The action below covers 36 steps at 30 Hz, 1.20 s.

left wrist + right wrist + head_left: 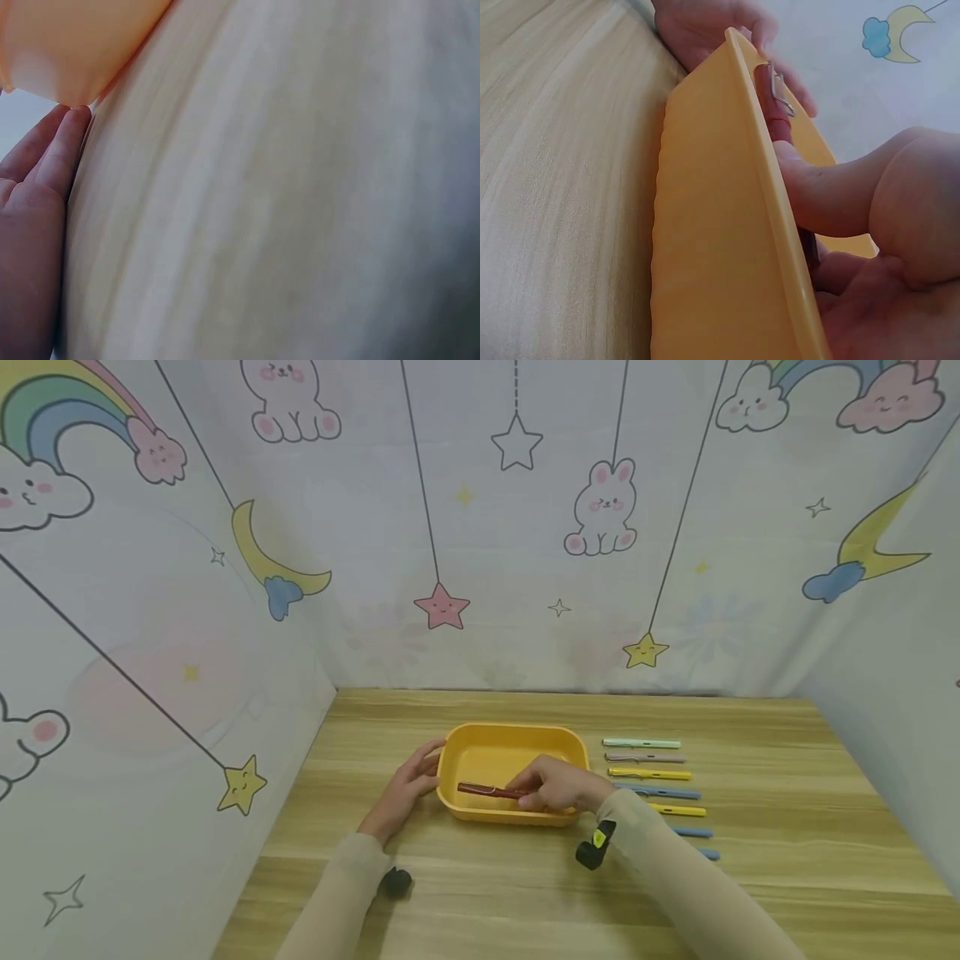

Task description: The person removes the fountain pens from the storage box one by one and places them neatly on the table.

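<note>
My right hand (553, 783) pinches a dark red pen (487, 790) between thumb and fingers, inside the yellow tray (465, 752). In the right wrist view the red pen (774, 105) shows its silver clip just behind the tray's near wall (712, 202). The pen lies roughly level, capped end to the left. My left hand (407, 789) rests against the tray's left side with its fingers extended. In the left wrist view the fingertips of the left hand (37, 172) touch the tray's outer wall (67, 45).
Right of the tray, several pens lie in a column on the wooden table (480, 885): a pale green pen (641, 743), a mauve pen (645, 757), a yellow pen (649, 773) and blue ones, partly behind my right forearm. A printed cloth wall (510, 635) stands behind.
</note>
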Tool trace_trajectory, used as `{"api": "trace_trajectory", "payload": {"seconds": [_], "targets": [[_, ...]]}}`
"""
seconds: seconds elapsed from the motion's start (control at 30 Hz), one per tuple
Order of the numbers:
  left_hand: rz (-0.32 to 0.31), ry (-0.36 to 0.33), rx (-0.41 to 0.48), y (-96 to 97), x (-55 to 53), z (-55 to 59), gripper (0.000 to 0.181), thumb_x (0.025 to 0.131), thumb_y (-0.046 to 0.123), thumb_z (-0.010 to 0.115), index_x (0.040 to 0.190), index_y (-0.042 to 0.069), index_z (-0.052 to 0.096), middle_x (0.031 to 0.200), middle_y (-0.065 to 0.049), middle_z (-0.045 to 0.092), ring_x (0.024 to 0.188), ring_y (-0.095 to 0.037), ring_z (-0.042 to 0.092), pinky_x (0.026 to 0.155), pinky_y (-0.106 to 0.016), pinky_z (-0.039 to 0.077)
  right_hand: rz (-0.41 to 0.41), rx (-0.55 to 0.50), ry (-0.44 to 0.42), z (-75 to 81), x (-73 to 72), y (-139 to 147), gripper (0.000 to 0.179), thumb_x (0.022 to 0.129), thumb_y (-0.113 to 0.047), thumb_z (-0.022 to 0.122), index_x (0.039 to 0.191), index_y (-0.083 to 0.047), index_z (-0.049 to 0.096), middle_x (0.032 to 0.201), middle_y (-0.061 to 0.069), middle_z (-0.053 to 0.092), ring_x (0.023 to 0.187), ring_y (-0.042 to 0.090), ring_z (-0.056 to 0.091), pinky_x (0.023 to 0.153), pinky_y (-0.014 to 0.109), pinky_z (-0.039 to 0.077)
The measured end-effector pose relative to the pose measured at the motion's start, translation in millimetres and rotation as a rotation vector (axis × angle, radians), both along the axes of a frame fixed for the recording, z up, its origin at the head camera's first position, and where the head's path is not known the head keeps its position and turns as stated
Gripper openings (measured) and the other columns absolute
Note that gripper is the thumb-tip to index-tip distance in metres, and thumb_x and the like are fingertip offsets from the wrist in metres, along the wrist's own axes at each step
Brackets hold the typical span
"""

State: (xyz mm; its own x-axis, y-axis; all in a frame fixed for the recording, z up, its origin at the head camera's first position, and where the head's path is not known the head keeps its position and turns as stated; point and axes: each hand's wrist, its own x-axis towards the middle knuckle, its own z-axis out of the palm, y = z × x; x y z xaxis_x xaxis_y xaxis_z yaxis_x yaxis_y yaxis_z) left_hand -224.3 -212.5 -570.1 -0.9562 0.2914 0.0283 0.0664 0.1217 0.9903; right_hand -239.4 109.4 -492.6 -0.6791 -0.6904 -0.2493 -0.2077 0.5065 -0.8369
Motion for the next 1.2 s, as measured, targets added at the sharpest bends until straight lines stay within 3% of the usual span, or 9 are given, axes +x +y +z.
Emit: {"api": "trace_trajectory", "payload": {"seconds": [0.13,0.43,0.7,0.83,1.0,1.2], "targets": [[0.008,-0.008,-0.002,0.2,0.8,-0.2,0.058,0.104,0.018,0.06,0.158,0.033,0.045,0.16,-0.012,0.049,0.143,-0.034,0.052,0.117,-0.054,0.039,-0.037,-0.019,0.036,-1.6,1.5,0.6,0.023,0.099,-0.002,0.069,0.118,-0.006,0.081,0.106,0.007,0.079,0.084,0.016,0.059,0.079,0.032,0.051],[-0.004,0.007,0.001,-1.1,-0.4,-1.1,0.058,0.105,0.014,0.057,0.16,0.027,0.043,0.16,-0.014,0.049,0.144,-0.034,0.051,0.113,-0.043,0.043,-0.124,-0.083,0.092,0.3,7.0,1.5,0.02,0.102,-0.005,0.065,0.114,-0.005,0.081,0.11,0.015,0.078,0.074,0.016,0.053,0.065,0.028,0.042],[0.003,0.003,-0.004,0.0,-0.1,0.9,0.058,0.104,0.019,0.061,0.157,0.034,0.045,0.16,-0.01,0.049,0.145,-0.031,0.049,0.117,-0.053,0.038,-0.155,-0.196,0.106,0.8,11.8,6.9,0.022,0.102,-0.003,0.066,0.118,-0.003,0.079,0.104,0.014,0.079,0.087,0.024,0.072,0.076,0.035,0.061],[0.005,0.001,-0.005,0.0,0.5,1.2,0.058,0.103,0.019,0.061,0.157,0.035,0.046,0.16,-0.011,0.049,0.145,-0.032,0.05,0.117,-0.056,0.037,-0.216,-0.238,0.121,-0.9,13.3,11.7,0.022,0.099,-0.004,0.07,0.119,-0.006,0.08,0.104,0.013,0.08,0.088,0.027,0.074,0.074,0.035,0.061],[0.004,0.002,-0.006,-0.5,0.5,0.7,0.057,0.104,0.021,0.061,0.157,0.034,0.045,0.16,-0.01,0.049,0.145,-0.031,0.049,0.117,-0.053,0.037,-0.292,-0.269,0.136,-2.9,14.0,17.2,0.024,0.097,-0.008,0.074,0.12,-0.008,0.08,0.103,0.009,0.08,0.09,0.02,0.075,0.075,0.031,0.06],[-0.004,0.012,0.001,-0.6,-0.2,0.0,0.056,0.105,0.02,0.06,0.157,0.033,0.045,0.16,-0.01,0.05,0.146,-0.029,0.049,0.117,-0.052,0.038,-0.302,-0.374,0.11,-3.1,15.5,27.2,0.025,0.101,-0.009,0.069,0.124,-0.004,0.077,0.112,0.015,0.079,0.096,0.024,0.077,0.085,0.033,0.062]]}}
